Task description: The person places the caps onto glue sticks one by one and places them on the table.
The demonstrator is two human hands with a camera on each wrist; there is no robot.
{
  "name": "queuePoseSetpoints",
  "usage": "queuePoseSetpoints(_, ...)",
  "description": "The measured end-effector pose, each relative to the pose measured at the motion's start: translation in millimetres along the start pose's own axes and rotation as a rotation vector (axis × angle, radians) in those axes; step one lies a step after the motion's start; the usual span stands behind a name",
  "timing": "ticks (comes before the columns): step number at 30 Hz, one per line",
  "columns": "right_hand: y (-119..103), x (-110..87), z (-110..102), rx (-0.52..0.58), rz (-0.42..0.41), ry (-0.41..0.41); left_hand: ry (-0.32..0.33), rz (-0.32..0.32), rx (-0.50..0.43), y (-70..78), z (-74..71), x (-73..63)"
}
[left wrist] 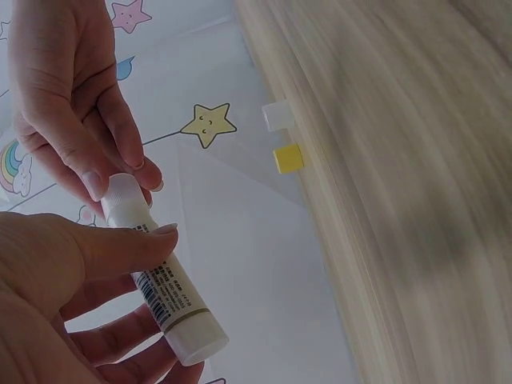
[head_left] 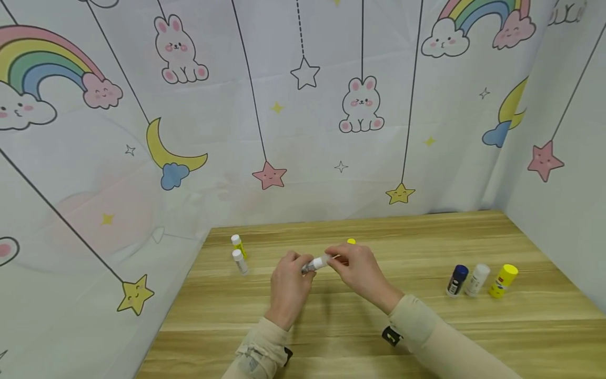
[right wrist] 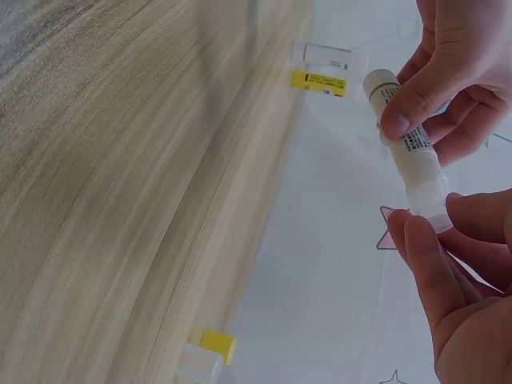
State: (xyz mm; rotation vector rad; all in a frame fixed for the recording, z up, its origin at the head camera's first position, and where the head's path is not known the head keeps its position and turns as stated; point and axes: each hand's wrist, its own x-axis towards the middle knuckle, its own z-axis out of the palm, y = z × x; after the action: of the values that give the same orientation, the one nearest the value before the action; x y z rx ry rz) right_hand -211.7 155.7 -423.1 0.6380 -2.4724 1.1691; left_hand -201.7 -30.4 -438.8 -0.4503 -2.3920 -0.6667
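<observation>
Above the table, both hands meet on one white glue stick [left wrist: 186, 300] with a printed barcode label. My left hand [head_left: 290, 287] holds its barrel, thumb laid across the label and fingers curled behind. At the other end, my right hand [head_left: 357, 271] pinches the frosted cap [right wrist: 430, 200] between thumb and fingertips. The stick tilts, its capped end towards the right hand. In the head view a yellow cap [head_left: 351, 241] peeks out behind the right hand. The left wrist view shows this yellow cap [left wrist: 289, 158] beside a whitish cap [left wrist: 278, 116] near the table edge.
At the left stand a yellow glue stick [head_left: 239, 246] and a white one [head_left: 240, 261], both white-capped. To the right is a row: dark blue [head_left: 456, 280], white [head_left: 477, 280] and yellow [head_left: 504, 280] glue sticks. A patterned curtain [head_left: 307, 131] hangs behind the wooden table [head_left: 227, 326].
</observation>
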Motion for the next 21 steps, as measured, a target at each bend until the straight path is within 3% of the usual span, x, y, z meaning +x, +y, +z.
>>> queuePoseSetpoints(15, -0.1, -1.6, 1.7, -0.011, -0.015, 0.005, -0.013, 0.000, 0.009, 0.3, 0.6, -0.8)
queuePoseSetpoints(21, -0.5, -2.2, 1.9, -0.010, -0.004, 0.007, 0.009, 0.020, 0.010, 0.8, 1.7, -1.6)
